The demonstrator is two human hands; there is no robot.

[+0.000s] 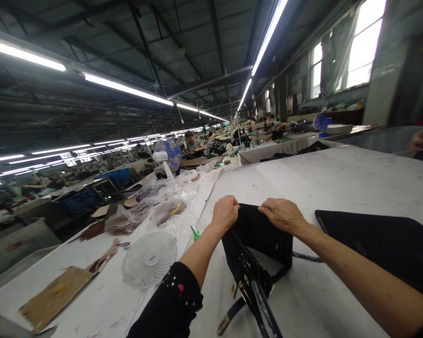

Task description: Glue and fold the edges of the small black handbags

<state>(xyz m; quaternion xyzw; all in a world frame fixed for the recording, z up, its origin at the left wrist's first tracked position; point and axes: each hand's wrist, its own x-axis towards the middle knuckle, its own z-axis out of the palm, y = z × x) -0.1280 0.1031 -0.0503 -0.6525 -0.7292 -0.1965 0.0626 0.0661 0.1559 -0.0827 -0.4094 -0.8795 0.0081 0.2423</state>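
A black handbag with gold-coloured metal fittings and hanging straps stands on the white table in front of me. My left hand is closed on its upper left edge. On the far edge, a little to the right, my right hand pinches the same bag. A strap with a metal end hangs at the near side, and dark handles reach toward me. To the right lies a flat black piece, partly behind my right forearm. The fingertips are partly hidden by the hands.
Left of my arm sits a white round fan grille, near a green-tipped bottle. Brown cardboard and plastic-wrapped brown pieces lie further left. A blue-bladed fan stands beyond, with a person behind it.
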